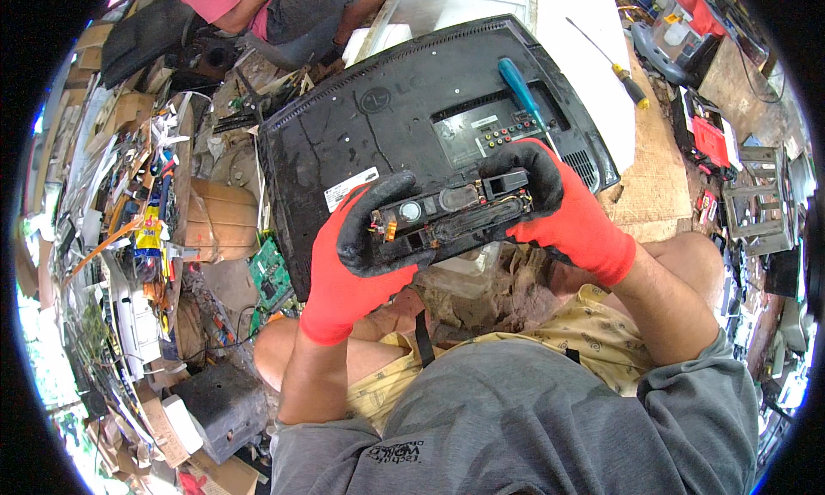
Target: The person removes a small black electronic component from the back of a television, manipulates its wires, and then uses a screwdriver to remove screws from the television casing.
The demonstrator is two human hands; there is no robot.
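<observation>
Both my hands wear red gloves with black palms and fingers. My left hand is closed round the left end of a long black plastic speaker unit, and my right hand grips its right end. The unit shows a round silver disc, small recesses, thin wires and an orange bit near the left. It is held up over the near edge of a flat television, whose black back faces up. A screwdriver with a teal handle lies on the television, its tip near a recessed panel of coloured sockets.
A screwdriver with a yellow and black handle lies on a white board at the right. Scrap, a cardboard box and a green circuit board crowd the left. Another person sits at the far left.
</observation>
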